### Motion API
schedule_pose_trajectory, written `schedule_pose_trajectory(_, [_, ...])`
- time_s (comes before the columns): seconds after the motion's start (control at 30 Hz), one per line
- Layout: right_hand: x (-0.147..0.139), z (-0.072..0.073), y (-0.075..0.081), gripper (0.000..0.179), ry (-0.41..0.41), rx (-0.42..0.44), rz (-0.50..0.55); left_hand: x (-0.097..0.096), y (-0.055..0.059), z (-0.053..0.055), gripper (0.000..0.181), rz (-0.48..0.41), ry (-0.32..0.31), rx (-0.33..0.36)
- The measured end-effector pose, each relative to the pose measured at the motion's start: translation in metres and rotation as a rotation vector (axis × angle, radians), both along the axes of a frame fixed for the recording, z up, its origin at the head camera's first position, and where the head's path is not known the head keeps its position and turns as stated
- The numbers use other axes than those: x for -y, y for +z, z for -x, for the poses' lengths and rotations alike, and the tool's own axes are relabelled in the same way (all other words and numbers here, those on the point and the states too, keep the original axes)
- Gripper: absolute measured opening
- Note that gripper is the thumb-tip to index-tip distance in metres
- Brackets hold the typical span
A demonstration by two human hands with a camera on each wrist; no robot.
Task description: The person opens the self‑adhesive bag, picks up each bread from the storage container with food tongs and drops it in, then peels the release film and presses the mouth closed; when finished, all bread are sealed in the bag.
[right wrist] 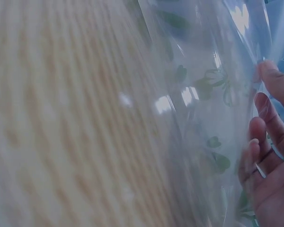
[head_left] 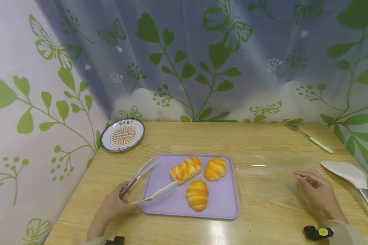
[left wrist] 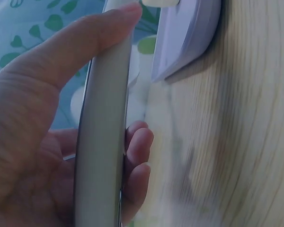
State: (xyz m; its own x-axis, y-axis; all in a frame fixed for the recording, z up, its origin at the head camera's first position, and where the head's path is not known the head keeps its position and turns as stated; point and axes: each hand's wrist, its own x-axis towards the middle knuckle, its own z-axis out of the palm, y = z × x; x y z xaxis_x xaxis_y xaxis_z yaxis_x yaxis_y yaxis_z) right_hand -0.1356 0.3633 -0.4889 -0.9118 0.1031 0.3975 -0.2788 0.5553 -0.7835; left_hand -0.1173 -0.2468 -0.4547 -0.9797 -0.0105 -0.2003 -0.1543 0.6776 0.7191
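Note:
My left hand grips metal tongs with pale tips, thumb on one arm and fingers curled behind. The tongs' arms are spread wide over the left side of a lilac tray. One tip reaches the near edge of a rectangular golden pastry. Two ridged oval rolls, one at the back and one in front, lie beside it on the tray. To the right, my right hand pinches the edge of a clear plastic bag between thumb and forefinger; the other fingers are loosely bent.
A patterned plate stands at the table's back left corner. A fork-like utensil with a pale green handle lies at the back right. Right of my right hand is a white serving spatula. Patterned curtains border the wooden table.

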Motion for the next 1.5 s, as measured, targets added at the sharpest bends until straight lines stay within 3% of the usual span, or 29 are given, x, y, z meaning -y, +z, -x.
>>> schedule_pose_trajectory(0.23, [0.0,0.0,-0.001,0.019,0.009,0.011,0.006,-0.009,-0.004,0.003,0.086,0.007,-0.042,-0.013])
schedule_pose_trajectory(0.57, [0.0,0.0,0.0,0.02,0.021,0.019,0.024,-0.021,-0.004,0.007,0.072,0.115,-0.023,-0.041])
schedule_pose_trajectory(0.97, [0.0,-0.001,0.001,0.02,0.018,0.034,-0.03,-0.023,-0.001,0.005,0.075,0.166,0.026,-0.033])
schedule_pose_trajectory(1.2, [0.0,0.0,0.001,0.02,0.018,0.029,-0.036,-0.026,0.001,0.006,0.075,0.16,0.036,-0.07])
schedule_pose_trajectory(1.37, [0.001,-0.001,0.002,0.02,0.015,0.022,-0.039,-0.034,0.009,0.009,0.073,0.113,-0.005,-0.117])
schedule_pose_trajectory(1.5, [0.002,0.0,0.002,0.018,0.01,-0.006,-0.04,-0.049,0.02,0.016,0.07,0.067,-0.082,-0.15])
